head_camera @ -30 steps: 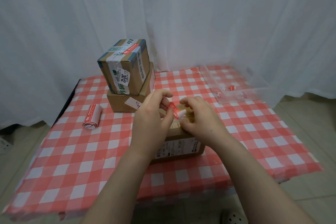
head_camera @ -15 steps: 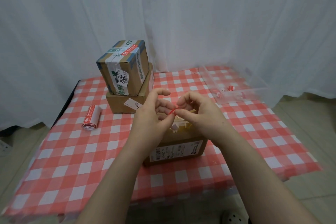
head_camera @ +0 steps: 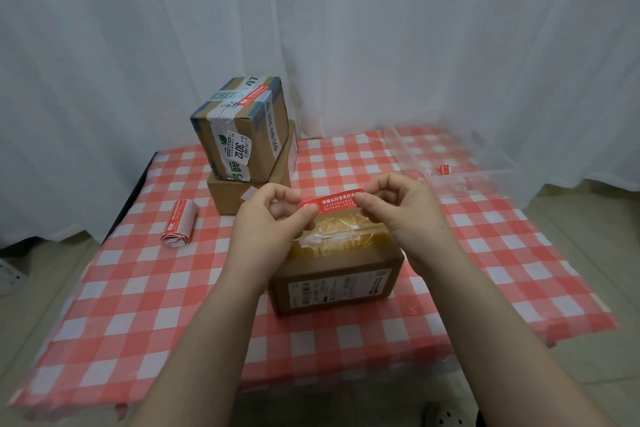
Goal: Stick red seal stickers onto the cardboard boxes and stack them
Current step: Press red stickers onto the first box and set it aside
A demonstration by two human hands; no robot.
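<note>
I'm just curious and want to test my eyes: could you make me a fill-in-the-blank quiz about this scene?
The left hand and right hand stretch a ___ sticker between them.
The stack at the back holds ___ boxes.
The sticker roll lies to the ___ of the near box.
Missing: red; two; left.

Matt brown cardboard box (head_camera: 337, 282) under glossy crinkled tape (head_camera: 341, 230); shiny plastic-covered checked tablecloth (head_camera: 145, 305).
</note>
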